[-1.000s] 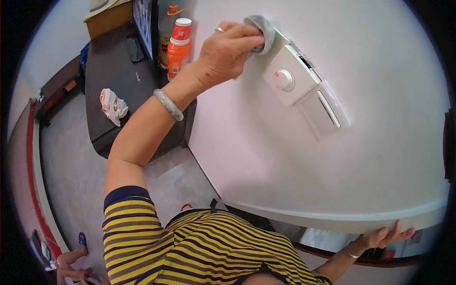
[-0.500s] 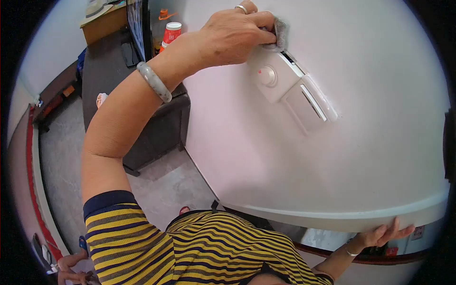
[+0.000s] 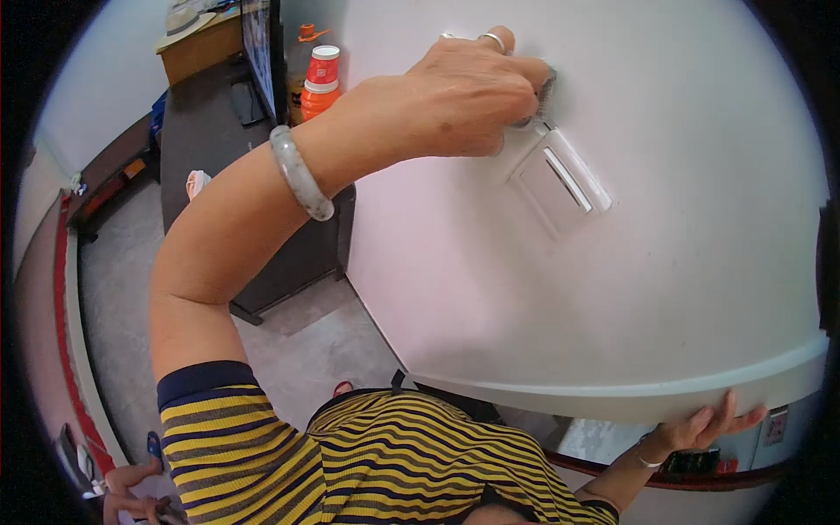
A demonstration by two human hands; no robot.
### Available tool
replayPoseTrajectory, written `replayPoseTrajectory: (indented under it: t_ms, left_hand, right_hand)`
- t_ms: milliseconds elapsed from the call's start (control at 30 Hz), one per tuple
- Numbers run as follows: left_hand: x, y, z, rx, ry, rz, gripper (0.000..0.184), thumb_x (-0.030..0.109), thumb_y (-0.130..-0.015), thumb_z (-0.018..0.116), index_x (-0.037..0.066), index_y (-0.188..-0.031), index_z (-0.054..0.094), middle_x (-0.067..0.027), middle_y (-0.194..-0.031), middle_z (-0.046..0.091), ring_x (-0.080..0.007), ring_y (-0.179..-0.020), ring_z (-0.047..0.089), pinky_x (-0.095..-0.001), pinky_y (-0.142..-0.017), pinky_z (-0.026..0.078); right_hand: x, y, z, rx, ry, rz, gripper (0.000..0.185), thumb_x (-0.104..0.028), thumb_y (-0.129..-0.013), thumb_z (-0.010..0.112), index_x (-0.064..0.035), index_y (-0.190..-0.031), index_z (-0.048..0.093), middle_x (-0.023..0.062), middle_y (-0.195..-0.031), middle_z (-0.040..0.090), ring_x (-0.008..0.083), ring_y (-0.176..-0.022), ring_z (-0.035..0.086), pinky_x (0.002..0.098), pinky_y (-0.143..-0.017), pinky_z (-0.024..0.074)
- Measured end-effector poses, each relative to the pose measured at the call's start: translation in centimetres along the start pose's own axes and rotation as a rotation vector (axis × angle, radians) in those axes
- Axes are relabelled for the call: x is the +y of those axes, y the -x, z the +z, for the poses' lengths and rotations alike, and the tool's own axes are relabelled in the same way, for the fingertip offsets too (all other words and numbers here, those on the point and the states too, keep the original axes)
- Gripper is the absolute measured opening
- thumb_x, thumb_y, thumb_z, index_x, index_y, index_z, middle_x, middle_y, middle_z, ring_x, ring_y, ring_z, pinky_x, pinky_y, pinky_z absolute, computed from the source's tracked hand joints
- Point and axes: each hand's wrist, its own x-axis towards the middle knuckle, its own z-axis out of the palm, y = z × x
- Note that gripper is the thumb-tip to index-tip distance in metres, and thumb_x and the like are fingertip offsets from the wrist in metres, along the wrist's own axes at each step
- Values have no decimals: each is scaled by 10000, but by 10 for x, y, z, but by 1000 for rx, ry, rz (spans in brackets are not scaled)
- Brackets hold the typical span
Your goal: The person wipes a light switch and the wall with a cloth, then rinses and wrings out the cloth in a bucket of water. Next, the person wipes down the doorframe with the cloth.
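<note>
My left hand (image 3: pixel 481 96) reaches across the upper middle, its fingers closed on a grey cloth (image 3: pixel 546 94). They press the cloth against a large white panel (image 3: pixel 682 254), beside a raised rectangular fitting (image 3: pixel 557 179) with a slot. The hand hides the fitting's upper end. A marbled bangle circles this wrist, and a ring sits on one finger. At lower right, my right hand (image 3: pixel 709 427) rests at the panel's near edge with its fingers stretched out and apart; a thin bracelet is on that wrist.
To the left stands a dark table (image 3: pixel 201 131) with a screen (image 3: pixel 265 57), a red cup (image 3: pixel 323 66) and an orange container (image 3: pixel 319 99). A hat (image 3: pixel 185 24) lies on a wooden box behind. Another person's limbs (image 3: pixel 133 490) show at lower left.
My left hand has moved right and slightly down along the panel with the cloth. It now covers the round knob that was visible before. My right hand stays at the edge.
</note>
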Motion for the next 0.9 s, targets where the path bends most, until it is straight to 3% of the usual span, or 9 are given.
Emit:
replayPoseTrajectory:
  t_ms: [67,133,333,400,467,600,667,767,900]
  left_hand:
    - [7,-4,-6,-53,2,-5,238,-21,-684,631,96,-866,730,30,-966,603,-255,-1015,578,-362,-784,546]
    - [13,-4,-11,-43,14,31,250,-22,-680,632,96,-878,728,30,-956,600,-256,-1010,576,-356,-777,546]
    - [19,24,-51,262,264,96,303,0,-663,566,82,-908,724,-55,-974,640,-257,-938,610,-396,-713,510]
    - [0,39,-61,160,448,99,186,31,-775,602,17,-950,663,-89,-950,597,-248,-866,582,-332,-737,527]
    - [1,78,-43,238,682,-13,256,-40,-710,565,42,-915,694,-55,-952,602,-200,-860,599,-324,-740,502]
    - [15,132,16,156,911,-206,145,54,-777,586,-6,-886,660,-80,-849,607,-148,-785,578,-289,-685,466]
    - [32,139,29,-140,1215,-620,171,149,-813,629,-12,-867,646,-80,-768,619,-148,-730,581,-304,-678,480]
    - [51,129,55,-137,1189,-675,240,218,-834,664,-20,-844,633,-83,-742,637,-146,-679,585,-318,-644,488]
    - [67,105,82,271,1095,-734,241,201,-845,680,-35,-850,629,-83,-728,648,-116,-653,585,-292,-591,480]
  right_hand:
    - [-14,-3,10,118,-188,242,375,-182,-901,370,-52,-1194,564,136,-1552,202,326,-1467,74,607,-1170,96]
    - [-21,-9,15,176,-195,277,286,-200,-953,372,-61,-1141,537,143,-1366,423,388,-1439,111,671,-1134,125]
    - [-20,-16,13,135,-22,59,226,-214,-999,362,-73,-1097,510,150,-1275,533,428,-1428,114,710,-1097,197]
    - [-21,-18,13,133,-28,64,244,-217,-997,360,-66,-1105,518,157,-1300,509,426,-1431,107,700,-1093,225]
    - [-24,-20,13,129,-68,67,285,-212,-976,367,-48,-1139,534,171,-1383,416,408,-1437,101,671,-1103,228]
    - [-11,-2,13,140,-278,255,394,-164,-904,384,0,-1224,546,163,-1553,157,350,-1454,92,598,-1150,167]
    - [-4,3,10,99,-179,210,387,-165,-911,383,3,-1219,547,167,-1553,149,355,-1452,94,598,-1147,179]
    - [-19,-9,9,101,-201,284,382,-169,-923,382,4,-1225,540,172,-1558,126,358,-1451,96,591,-1151,175]
    - [-22,-11,10,107,-167,272,376,-219,-937,398,-8,-1196,569,174,-1564,106,371,-1447,101,595,-1125,248]
